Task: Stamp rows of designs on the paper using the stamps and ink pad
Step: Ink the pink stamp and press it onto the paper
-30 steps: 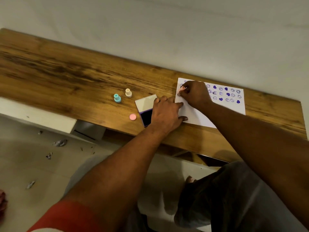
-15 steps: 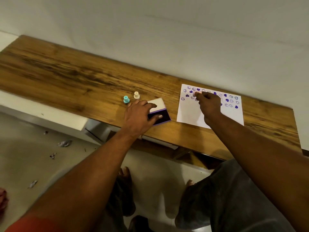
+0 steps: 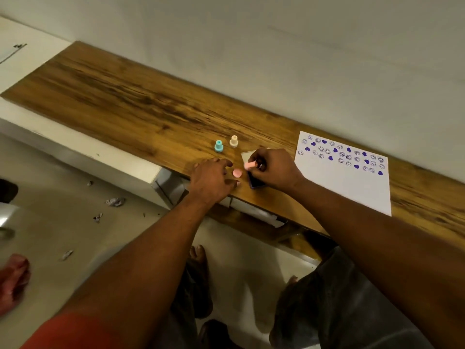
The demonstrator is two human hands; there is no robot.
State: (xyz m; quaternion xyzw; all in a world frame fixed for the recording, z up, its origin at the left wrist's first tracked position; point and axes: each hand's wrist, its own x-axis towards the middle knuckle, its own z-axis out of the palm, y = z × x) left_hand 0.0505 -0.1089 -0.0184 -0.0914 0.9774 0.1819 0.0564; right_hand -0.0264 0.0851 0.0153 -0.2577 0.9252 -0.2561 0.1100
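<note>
A white paper (image 3: 352,187) lies on the wooden desk (image 3: 141,107), its upper part covered with rows of purple smileys and hearts. My right hand (image 3: 271,170) holds a pink stamp (image 3: 249,165) tipped sideways over the open ink pad (image 3: 255,182), which it mostly hides. A round pink cap (image 3: 237,173) lies on the desk beside the pad. My left hand (image 3: 212,180) rests flat on the desk next to the cap, fingers spread, holding nothing. A teal stamp (image 3: 219,146) and a cream stamp (image 3: 233,141) stand upright behind the hands.
The desk runs along a plain wall, with its front edge just under my hands. Below are a white cabinet (image 3: 83,152), a tiled floor with scraps of litter (image 3: 115,201), and my legs and feet.
My right hand left the paper and came left with the pink stamp to the ink pad. My left hand let go of the pad and moved beside the pink cap.
</note>
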